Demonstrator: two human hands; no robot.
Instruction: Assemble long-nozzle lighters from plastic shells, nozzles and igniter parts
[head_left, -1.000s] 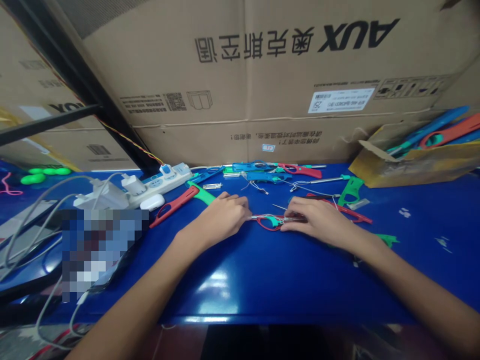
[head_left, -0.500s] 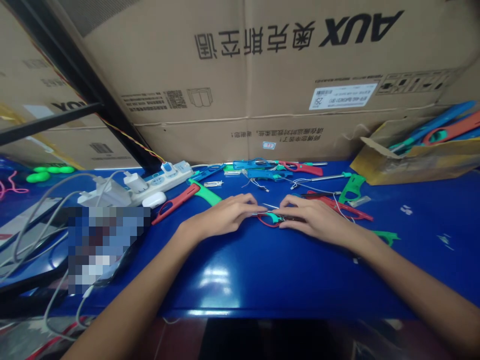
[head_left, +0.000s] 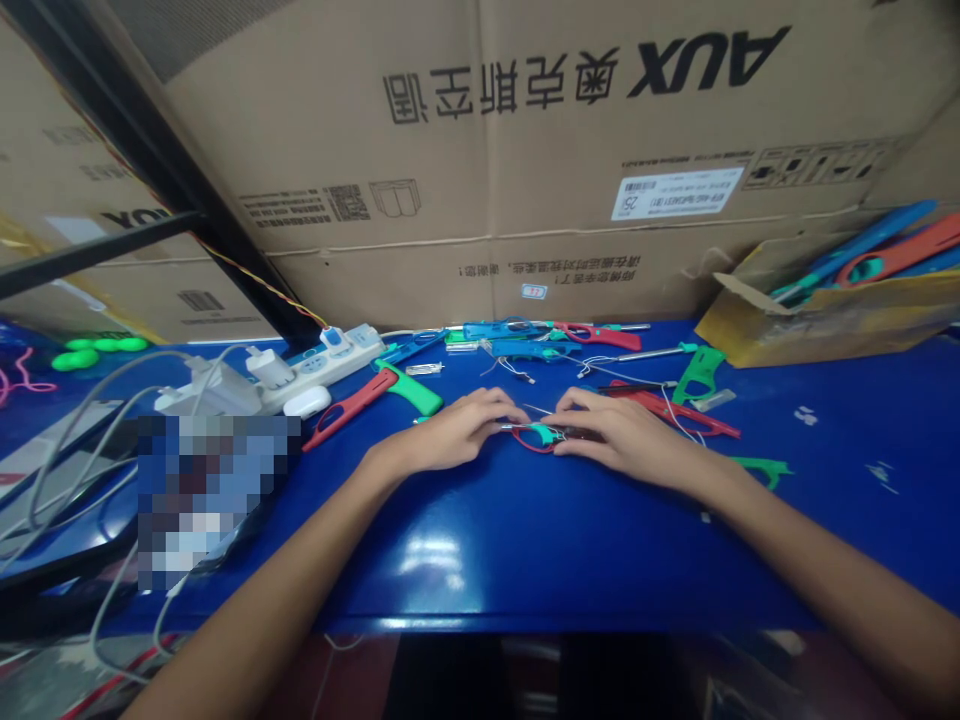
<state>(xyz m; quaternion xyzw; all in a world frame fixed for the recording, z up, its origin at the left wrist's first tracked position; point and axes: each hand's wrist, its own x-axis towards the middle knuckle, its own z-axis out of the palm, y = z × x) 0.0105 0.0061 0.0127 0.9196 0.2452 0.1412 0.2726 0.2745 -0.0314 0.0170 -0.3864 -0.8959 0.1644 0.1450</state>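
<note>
A red lighter shell with a teal trigger piece (head_left: pixel 541 434) lies low over the blue table between my hands. My left hand (head_left: pixel 480 425) pinches its left end, where a thin metal rod shows. Around its dark right end close the fingers of my right hand (head_left: pixel 611 430). Behind my hands are blue lighter parts (head_left: pixel 529 348), a red lighter shell (head_left: pixel 607 336) and small wired pieces (head_left: pixel 517 370). Beyond my right hand rest another red shell (head_left: pixel 705 415) and a green handle (head_left: pixel 699 375).
At the right back stands an open carton (head_left: pixel 832 330) holding blue and red lighters. A power strip (head_left: pixel 337 362) with chargers and cables is at the left, near a red handle (head_left: pixel 352 408) and a green one (head_left: pixel 412 388). A large cardboard box (head_left: pixel 450 200) walls the back.
The whole view has shifted slightly. Both hands keep nearly the same place and hold on the red piece.
</note>
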